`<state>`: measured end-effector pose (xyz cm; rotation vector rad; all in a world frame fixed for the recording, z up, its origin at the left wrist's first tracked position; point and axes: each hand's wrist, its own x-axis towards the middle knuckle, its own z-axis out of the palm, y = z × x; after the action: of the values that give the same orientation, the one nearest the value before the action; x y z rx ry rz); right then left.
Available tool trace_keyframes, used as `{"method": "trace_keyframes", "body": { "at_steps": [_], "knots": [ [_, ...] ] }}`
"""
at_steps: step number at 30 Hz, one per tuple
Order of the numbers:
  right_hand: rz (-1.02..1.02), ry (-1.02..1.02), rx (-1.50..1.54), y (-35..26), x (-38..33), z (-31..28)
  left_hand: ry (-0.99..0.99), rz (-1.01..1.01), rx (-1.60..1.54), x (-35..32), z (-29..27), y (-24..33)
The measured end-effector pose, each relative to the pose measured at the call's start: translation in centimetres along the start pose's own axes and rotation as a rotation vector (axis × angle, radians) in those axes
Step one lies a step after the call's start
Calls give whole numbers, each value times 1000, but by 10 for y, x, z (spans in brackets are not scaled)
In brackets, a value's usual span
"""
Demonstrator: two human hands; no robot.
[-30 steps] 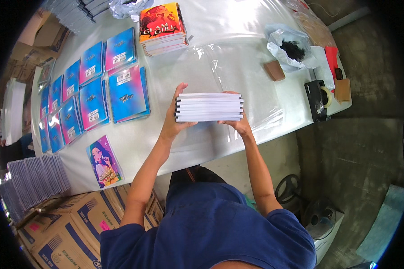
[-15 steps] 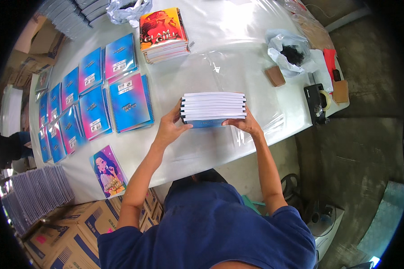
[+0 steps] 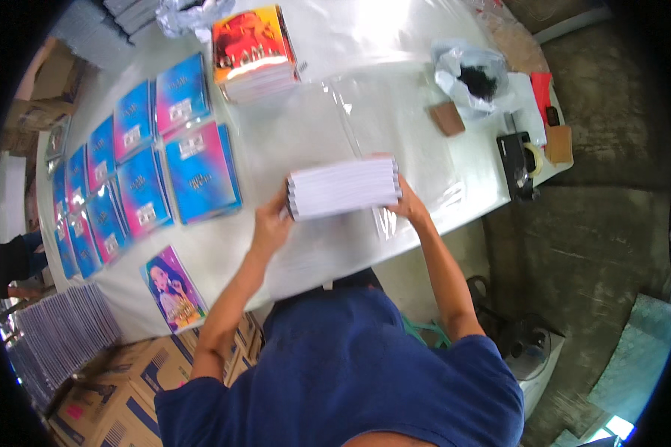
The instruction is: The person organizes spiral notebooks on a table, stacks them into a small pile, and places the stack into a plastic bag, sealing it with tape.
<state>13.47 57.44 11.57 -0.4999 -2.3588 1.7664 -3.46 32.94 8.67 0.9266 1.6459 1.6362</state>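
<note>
Hidden: the covers of your white-paged stack of notebooks (image 3: pixel 343 188), at the frame's centre, barely show.
Print: lettering and white labels on the blue-and-pink spiral notebooks (image 3: pixel 143 188), left of the frame, are blurred.
Left hand: your bare left hand (image 3: pixel 271 227) has its fingers, partly hidden, clamped on the stack's left end.
Right hand: your bare right hand (image 3: pixel 408 203) clamps the right end, forearm angled up from below.

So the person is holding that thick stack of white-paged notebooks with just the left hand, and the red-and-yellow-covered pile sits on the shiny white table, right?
Not just the left hand: the head view shows the right hand holding the thick stack of white-paged notebooks too. The red-and-yellow-covered pile does sit on the shiny white table.
</note>
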Motion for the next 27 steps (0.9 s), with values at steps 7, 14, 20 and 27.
{"method": "trace_keyframes", "body": {
  "at_steps": [7,14,20,27],
  "knots": [
    [232,48,349,-27,41,-40,70,-302,-199,75,20,50],
    [550,-90,204,40,79,-64,158,-688,-275,110,42,0],
    [563,-105,174,45,87,-67,309,-676,-103,109,65,2],
    [626,28,-57,50,88,-66,343,-660,-63,108,73,1]
  ]
}}
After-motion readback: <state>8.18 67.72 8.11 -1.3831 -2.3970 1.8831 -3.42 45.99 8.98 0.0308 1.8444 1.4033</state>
